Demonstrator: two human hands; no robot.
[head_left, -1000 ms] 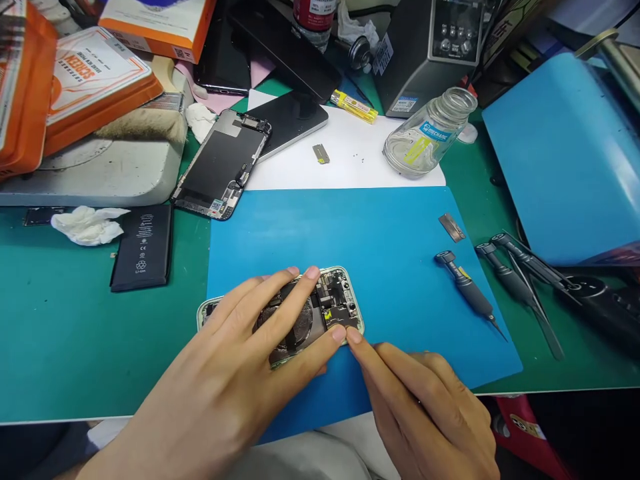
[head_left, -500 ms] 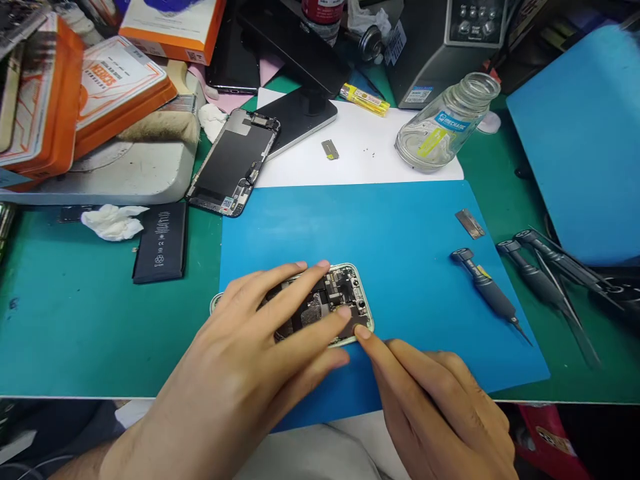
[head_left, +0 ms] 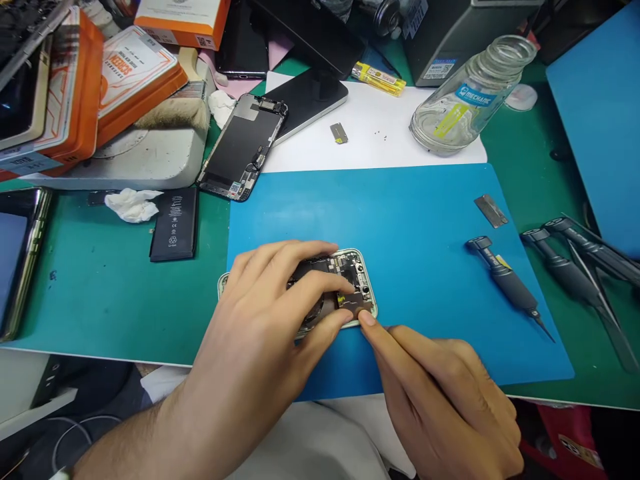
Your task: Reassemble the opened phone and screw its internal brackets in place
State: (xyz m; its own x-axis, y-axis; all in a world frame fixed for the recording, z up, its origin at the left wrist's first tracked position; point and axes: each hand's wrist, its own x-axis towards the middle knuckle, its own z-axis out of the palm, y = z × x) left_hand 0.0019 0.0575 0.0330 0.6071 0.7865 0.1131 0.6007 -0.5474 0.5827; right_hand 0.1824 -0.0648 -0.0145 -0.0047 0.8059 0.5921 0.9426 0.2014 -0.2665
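Both of my hands work on the opened phone chassis (head_left: pixel 350 280), which lies flat on the blue mat (head_left: pixel 400 220) near its front edge, internals facing up. My left hand (head_left: pixel 260 320) lies spread over the chassis, fingers extended and pressing down on the internal parts, thumb against the near edge; it grips nothing, only pins the chassis in place. My right hand (head_left: pixel 440 393) comes in from the lower right with the forefinger and thumb drawn together at the near right corner of the chassis, touching its rim; I cannot tell whether anything small is pinched between them. On the mat to the right lies a screwdriver (head_left: pixel 507 287), tip pointing toward the front right, with a small metal plate (head_left: pixel 491 210) just beyond it. Further right, on the green bench surface (head_left: pixel 100 300), rest more screwdrivers (head_left: pixel 570 267) and tweezers. Behind the mat sits a white sheet (head_left: pixel 400 143) carrying a small bracket (head_left: pixel 339 133), a few tiny screws and a tilted glass bottle (head_left: pixel 465 100). To the left of the mat are a detached display assembly (head_left: pixel 245 147), a black battery (head_left: pixel 175 223) and a crumpled tissue (head_left: pixel 131 203). Orange boxes (head_left: pixel 125 73) are stacked at the far left.
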